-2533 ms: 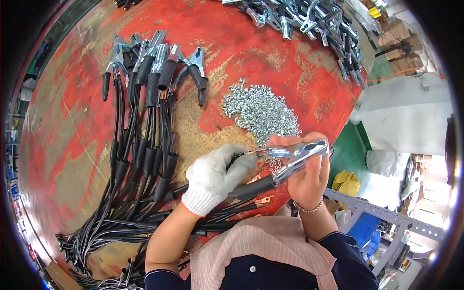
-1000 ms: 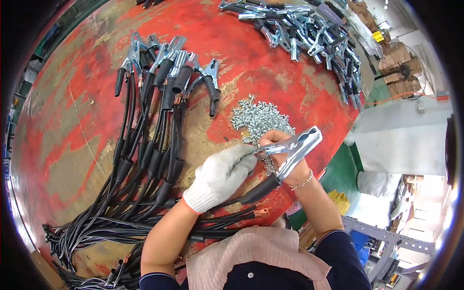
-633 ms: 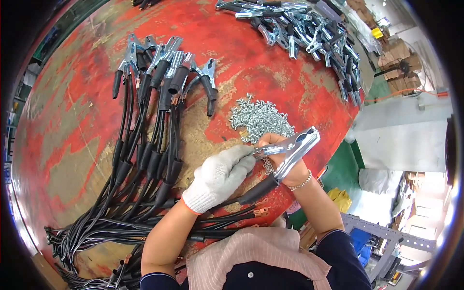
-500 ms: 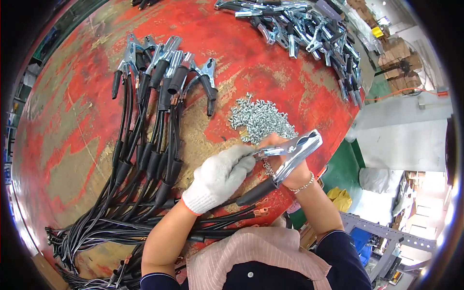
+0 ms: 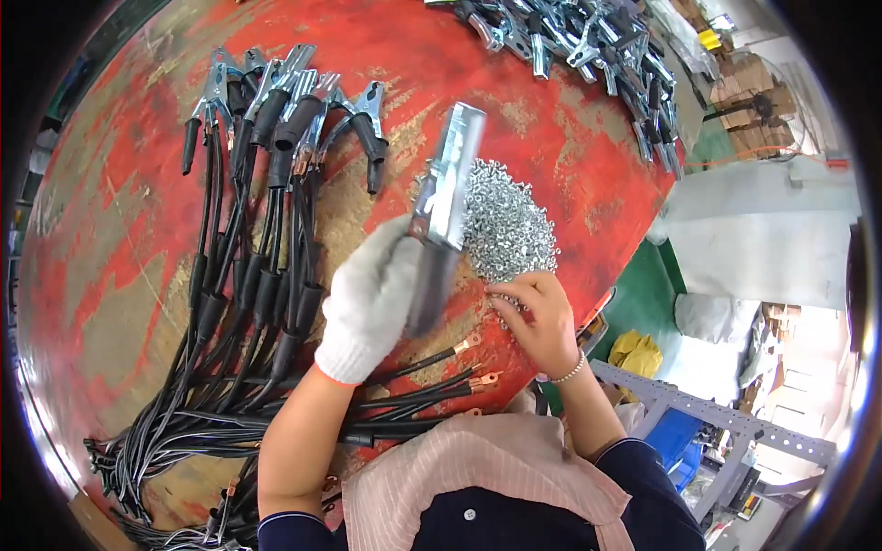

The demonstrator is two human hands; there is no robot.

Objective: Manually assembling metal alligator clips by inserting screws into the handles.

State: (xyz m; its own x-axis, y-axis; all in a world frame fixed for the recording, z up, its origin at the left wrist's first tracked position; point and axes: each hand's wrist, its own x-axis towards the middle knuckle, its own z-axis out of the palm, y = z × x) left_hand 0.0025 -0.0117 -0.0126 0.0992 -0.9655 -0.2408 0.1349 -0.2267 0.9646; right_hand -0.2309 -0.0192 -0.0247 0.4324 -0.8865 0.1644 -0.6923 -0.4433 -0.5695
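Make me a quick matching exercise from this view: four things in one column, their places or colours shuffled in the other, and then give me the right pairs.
Column one:
1. Single spring clamp
2. Pile of small screws
3. Cable ring lugs
4. Big heap of clamps

Column two:
A. Copper-coloured, at the ends of black cables
B. Toward the far right edge of the worn red tabletop
C. Held in the white-gloved left grip
D. Just beyond the bare right grip

Right pairs: 1-C, 2-D, 3-A, 4-B.
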